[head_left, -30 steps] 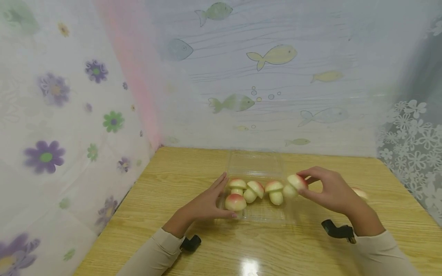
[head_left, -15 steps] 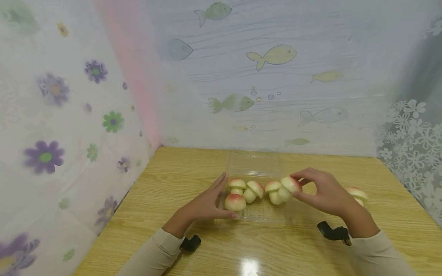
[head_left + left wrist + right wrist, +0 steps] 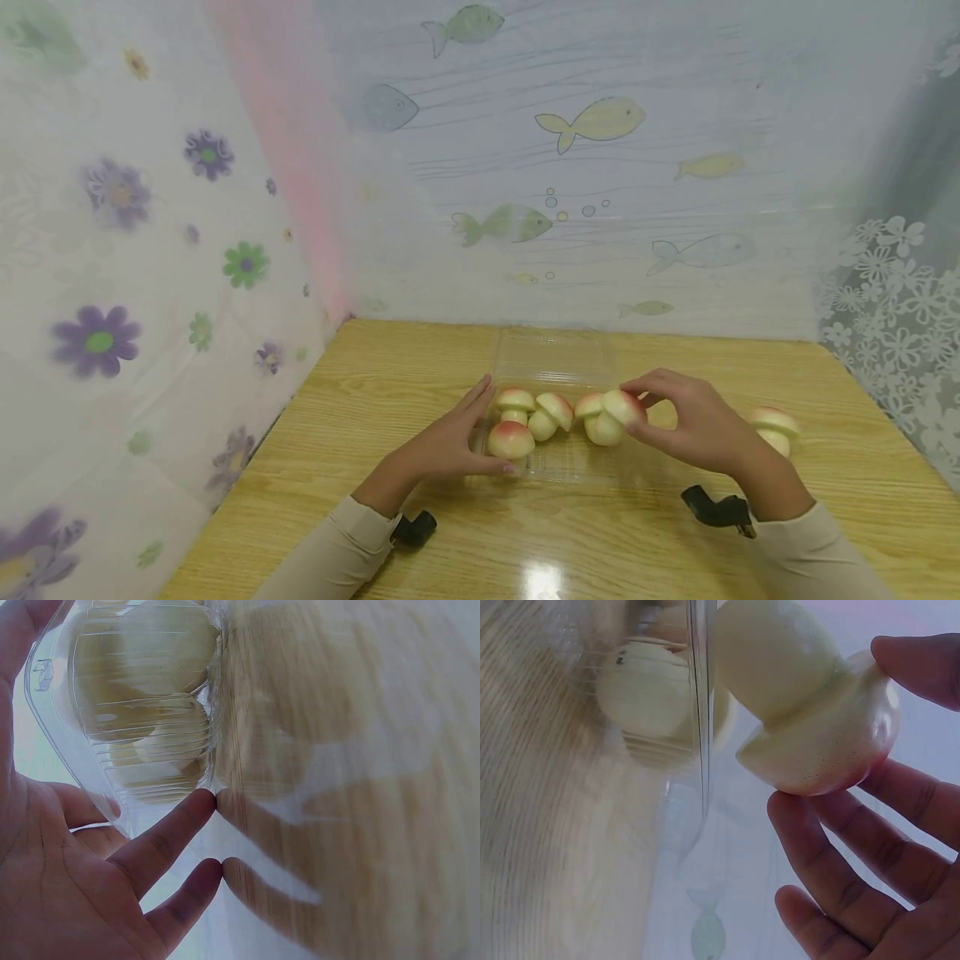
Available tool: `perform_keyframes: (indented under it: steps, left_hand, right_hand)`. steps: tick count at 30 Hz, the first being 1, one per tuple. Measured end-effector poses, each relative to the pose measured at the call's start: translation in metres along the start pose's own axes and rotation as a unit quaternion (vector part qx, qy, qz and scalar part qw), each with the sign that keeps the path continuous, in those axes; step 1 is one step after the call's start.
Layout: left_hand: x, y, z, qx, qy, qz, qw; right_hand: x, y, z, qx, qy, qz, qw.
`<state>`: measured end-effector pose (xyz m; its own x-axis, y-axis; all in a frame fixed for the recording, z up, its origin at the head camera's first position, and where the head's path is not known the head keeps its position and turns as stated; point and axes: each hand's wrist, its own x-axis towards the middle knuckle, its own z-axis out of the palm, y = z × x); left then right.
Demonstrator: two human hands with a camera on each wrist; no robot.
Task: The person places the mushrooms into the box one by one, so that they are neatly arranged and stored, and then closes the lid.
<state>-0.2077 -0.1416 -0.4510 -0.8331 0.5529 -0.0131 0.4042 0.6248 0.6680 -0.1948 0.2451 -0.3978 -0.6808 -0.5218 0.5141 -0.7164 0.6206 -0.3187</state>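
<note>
Head view: nearest the camera, two beige sleeves point(image 3: 337, 550) reach over the wooden desk point(image 3: 375, 400), each wrist carrying a small black camera mount. Just beyond them lies a clear plastic tray point(image 3: 570, 462), the landmark here. The left hand point(image 3: 442, 446) rests against the tray's left wall with its fingers point(image 3: 169, 832) straight and spread, the fingertips touching the tray's edge and the desk, gripping nothing. The right hand point(image 3: 693, 421) sits over the tray's right side, and its fingers point(image 3: 825, 862) and thumb pinch the cap of a toy mushroom point(image 3: 611, 415), red-tinted cap and pale stem, held tilted with the stem pointing left into the tray, just beside another mushroom there. Inside the tray, left of the held one, are several more toy mushrooms point(image 3: 525, 421). To the right of the tray, past the right hand, one more mushroom point(image 3: 772, 427) stands upright on the desk. Behind the tray its open lid point(image 3: 555, 354) lies flat, and further back hang curtains printed with fish and flowers.
</note>
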Motion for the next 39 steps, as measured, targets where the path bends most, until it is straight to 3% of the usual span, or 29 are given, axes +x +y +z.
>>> perform_keyframes:
  steps: [39]
  left_hand:
    - [-0.001,0.002,-0.001,-0.003,-0.001,0.002,1.0]
  right_hand:
    - [0.005,-0.014,0.026,0.038,-0.034,-0.033,0.9982]
